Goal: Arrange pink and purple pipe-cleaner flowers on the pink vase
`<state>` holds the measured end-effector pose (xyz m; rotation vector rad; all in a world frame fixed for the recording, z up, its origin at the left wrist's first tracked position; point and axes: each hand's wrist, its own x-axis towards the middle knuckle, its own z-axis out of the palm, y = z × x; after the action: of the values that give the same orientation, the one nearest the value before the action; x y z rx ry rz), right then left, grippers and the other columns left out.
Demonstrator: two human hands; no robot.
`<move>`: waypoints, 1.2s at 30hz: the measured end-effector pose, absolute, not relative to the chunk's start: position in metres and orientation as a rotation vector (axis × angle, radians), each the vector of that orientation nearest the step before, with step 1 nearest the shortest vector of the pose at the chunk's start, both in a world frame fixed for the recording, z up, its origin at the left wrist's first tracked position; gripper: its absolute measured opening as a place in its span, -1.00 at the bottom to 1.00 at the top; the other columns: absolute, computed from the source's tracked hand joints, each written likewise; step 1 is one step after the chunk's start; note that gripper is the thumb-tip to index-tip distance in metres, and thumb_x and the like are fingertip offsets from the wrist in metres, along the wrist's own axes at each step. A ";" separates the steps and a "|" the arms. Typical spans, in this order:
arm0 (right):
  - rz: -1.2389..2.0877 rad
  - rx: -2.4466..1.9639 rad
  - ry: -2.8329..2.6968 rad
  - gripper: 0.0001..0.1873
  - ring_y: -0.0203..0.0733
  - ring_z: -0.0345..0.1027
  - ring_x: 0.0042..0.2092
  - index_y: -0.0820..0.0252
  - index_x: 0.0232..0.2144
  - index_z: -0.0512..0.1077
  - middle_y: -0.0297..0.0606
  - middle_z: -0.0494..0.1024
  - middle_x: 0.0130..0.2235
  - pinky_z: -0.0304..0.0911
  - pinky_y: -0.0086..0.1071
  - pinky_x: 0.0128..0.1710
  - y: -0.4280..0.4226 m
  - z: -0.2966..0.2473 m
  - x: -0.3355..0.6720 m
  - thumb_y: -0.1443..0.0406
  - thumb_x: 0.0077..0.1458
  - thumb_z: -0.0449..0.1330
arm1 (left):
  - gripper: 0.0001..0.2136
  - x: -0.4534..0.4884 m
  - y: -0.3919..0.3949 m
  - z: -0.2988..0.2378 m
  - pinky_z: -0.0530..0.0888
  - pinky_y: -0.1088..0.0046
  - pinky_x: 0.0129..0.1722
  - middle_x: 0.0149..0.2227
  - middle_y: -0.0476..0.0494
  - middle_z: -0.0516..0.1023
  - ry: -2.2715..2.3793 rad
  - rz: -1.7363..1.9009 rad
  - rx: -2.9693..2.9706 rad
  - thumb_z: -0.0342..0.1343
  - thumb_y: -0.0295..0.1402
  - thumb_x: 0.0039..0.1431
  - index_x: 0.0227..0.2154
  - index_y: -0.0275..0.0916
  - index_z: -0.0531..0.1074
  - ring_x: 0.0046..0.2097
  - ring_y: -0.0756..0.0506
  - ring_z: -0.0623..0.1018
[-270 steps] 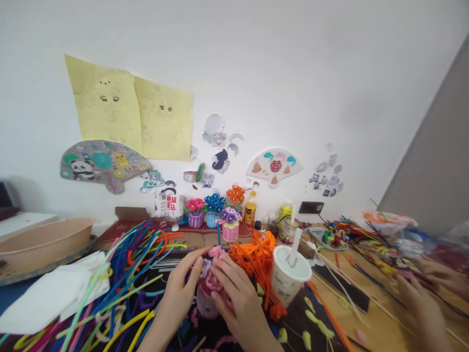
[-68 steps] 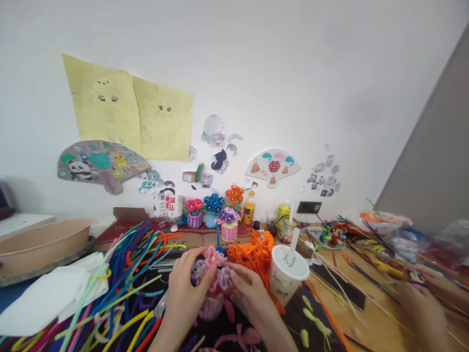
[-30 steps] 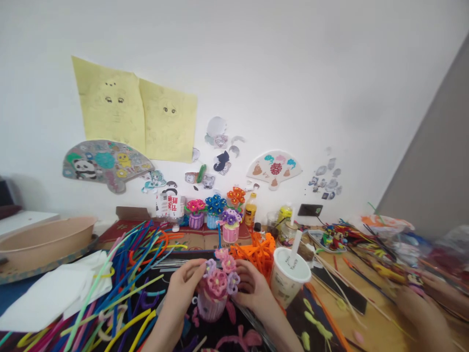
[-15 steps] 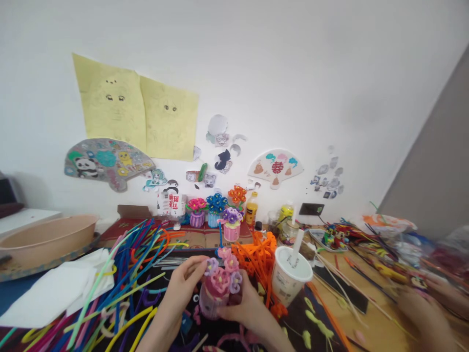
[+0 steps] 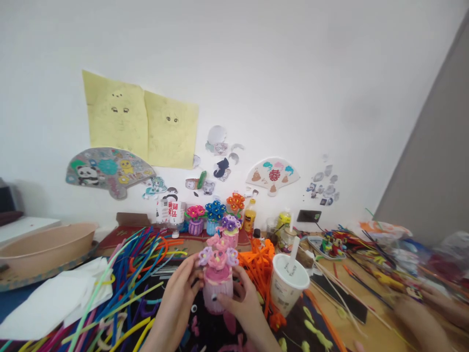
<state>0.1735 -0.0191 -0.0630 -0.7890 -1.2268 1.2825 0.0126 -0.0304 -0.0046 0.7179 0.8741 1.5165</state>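
Observation:
A small pink pipe-cleaner flowerpot (image 5: 216, 281) stands between my hands near the front of the dark mat. Pink and lilac flowers (image 5: 219, 257) rise from its top. My left hand (image 5: 182, 293) cups the pot's left side, its fingertips by the lilac flower. On the right side, my right hand (image 5: 246, 303) wraps round the pot, with the thumb at the front. A googly eye (image 5: 214, 297) shows on the pot's front beside that thumb. Another googly eye (image 5: 194, 308) lies left of the pot. My far fingers are partly hidden behind the pot.
Loose colourful pipe cleaners (image 5: 128, 274) cover the left. Orange pipe cleaners (image 5: 258, 261) and a lidded cup with straw (image 5: 289, 283) stand close on the right. Finished flowerpots (image 5: 214, 225) line the back. Another person's blurred hands (image 5: 421, 313) work at far right.
The pot has tipped more upright, so its striped front now shows below the flowers. A googly eye has come into view on that front. My left fingers have shifted down along the pot.

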 end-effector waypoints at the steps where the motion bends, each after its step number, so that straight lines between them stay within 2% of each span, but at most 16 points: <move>1: 1.298 -0.758 -1.202 -0.30 0.03 0.42 0.02 0.11 -0.04 0.32 -0.07 0.47 0.05 0.35 -0.19 -0.05 -0.019 -0.062 0.173 0.22 -0.27 0.47 | -0.42 0.014 -0.032 -0.001 0.43 0.51 -0.34 -0.32 -0.10 0.52 0.867 1.532 0.735 0.37 -0.01 -0.28 -0.19 -0.26 0.48 -0.36 -0.01 0.44; 3: 1.311 -0.696 -1.124 -0.26 0.02 0.41 0.04 0.11 -0.04 0.32 -0.07 0.49 0.03 0.35 -0.20 -0.04 -0.021 -0.061 0.170 0.23 -0.31 0.50 | -0.40 0.015 -0.035 0.005 0.42 0.52 -0.37 -0.31 -0.10 0.53 0.871 1.570 0.791 0.37 -0.01 -0.26 -0.15 -0.26 0.46 -0.39 0.00 0.42; 7: 1.304 -0.589 -1.031 -0.23 0.01 0.42 0.04 0.12 -0.08 0.39 -0.11 0.56 -0.02 0.35 -0.24 -0.04 -0.026 -0.056 0.162 0.24 -0.43 0.55 | -0.51 0.012 -0.037 0.005 0.39 0.61 -0.40 -0.50 0.02 0.48 0.922 1.639 0.937 0.38 -0.05 -0.20 -0.22 -0.23 0.49 -0.44 0.02 0.39; 10: 1.335 -0.495 -1.033 -0.27 -0.03 0.45 0.01 0.10 -0.10 0.43 -0.16 0.60 -0.06 0.34 -0.28 -0.05 -0.033 -0.049 0.158 0.21 -0.41 0.55 | -0.59 0.005 -0.033 -0.001 0.41 0.63 -0.37 -0.43 -0.02 0.53 0.937 1.638 1.020 0.40 -0.08 -0.22 -0.31 -0.21 0.53 -0.37 -0.01 0.45; 12: 1.398 -0.434 -1.040 -0.29 -0.05 0.47 -0.02 0.09 -0.11 0.45 -0.19 0.61 -0.08 0.33 -0.29 -0.05 -0.038 -0.043 0.157 0.21 -0.41 0.55 | -0.62 0.000 -0.029 -0.004 0.44 0.61 -0.31 -0.36 -0.04 0.57 0.922 1.621 1.071 0.42 -0.13 -0.26 -0.35 -0.19 0.56 -0.33 -0.03 0.48; 15: 1.521 -0.336 -1.078 -0.29 -0.02 0.48 -0.03 0.07 -0.12 0.46 -0.18 0.61 -0.08 0.35 -0.27 -0.11 -0.042 -0.036 0.158 0.19 -0.41 0.55 | -0.64 -0.006 -0.026 -0.004 0.46 0.55 -0.23 -0.41 -0.05 0.58 0.880 1.576 1.164 0.47 -0.25 -0.37 -0.39 -0.18 0.61 -0.34 -0.07 0.50; 18: 1.616 -0.282 -1.119 -0.24 0.06 0.44 0.03 0.05 -0.09 0.46 -0.17 0.60 -0.06 0.36 -0.23 -0.10 -0.046 -0.032 0.161 0.14 -0.45 0.55 | -0.68 -0.008 -0.029 0.002 0.46 0.55 -0.30 -0.48 -0.07 0.56 0.845 1.510 1.281 0.48 -0.34 -0.43 -0.46 -0.21 0.63 -0.38 -0.09 0.49; 20: 1.650 -0.301 -1.129 -0.20 0.10 0.39 0.08 0.04 -0.10 0.47 -0.18 0.60 -0.06 0.31 -0.16 0.01 -0.049 -0.030 0.163 0.12 -0.51 0.55 | -0.71 -0.009 -0.034 0.007 0.45 0.56 -0.35 -0.48 -0.08 0.56 0.827 1.478 1.349 0.46 -0.32 -0.39 -0.46 -0.21 0.64 -0.38 -0.10 0.49; 24: 1.673 -0.348 -1.150 -0.18 0.17 0.28 0.17 0.06 -0.13 0.50 -0.19 0.59 -0.04 0.16 -0.06 0.16 -0.053 -0.026 0.165 0.05 -0.58 0.54 | -0.68 -0.009 -0.045 0.015 0.49 0.50 -0.24 -0.40 -0.09 0.60 0.806 1.499 1.409 0.42 -0.19 -0.28 -0.37 -0.12 0.64 -0.37 -0.10 0.52; 29: 1.694 -0.362 -1.176 -0.17 0.19 0.26 0.18 0.06 -0.12 0.51 -0.16 0.58 -0.04 0.14 -0.04 0.16 -0.054 -0.026 0.170 0.06 -0.59 0.54 | -0.69 -0.007 -0.049 0.015 0.49 0.52 -0.36 -0.51 -0.12 0.59 0.839 1.566 1.440 0.44 -0.14 -0.35 -0.48 -0.16 0.64 -0.48 -0.09 0.51; 33: 1.718 -0.375 -1.180 -0.16 0.15 0.25 0.19 0.03 -0.08 0.49 -0.18 0.56 -0.02 0.15 -0.09 0.16 -0.052 -0.029 0.173 0.09 -0.57 0.54 | -0.64 -0.004 -0.046 0.010 0.53 0.43 -0.36 -0.49 -0.16 0.61 0.898 1.669 1.409 0.39 -0.03 -0.37 -0.51 -0.17 0.63 -0.46 -0.15 0.54; 36: 1.703 -0.360 -1.216 -0.12 0.15 0.26 0.17 0.04 -0.08 0.49 -0.16 0.55 -0.01 0.17 -0.11 0.14 -0.051 -0.029 0.172 0.05 -0.60 0.54 | -0.70 -0.004 -0.047 0.010 0.54 0.38 -0.38 -0.49 -0.18 0.61 0.961 1.667 1.417 0.39 -0.14 -0.40 -0.55 -0.20 0.61 -0.45 -0.17 0.54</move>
<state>0.1717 -0.0511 -0.0293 -0.3604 -1.2163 1.7028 -0.0043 -0.0471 0.0103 1.4169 0.9614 1.6665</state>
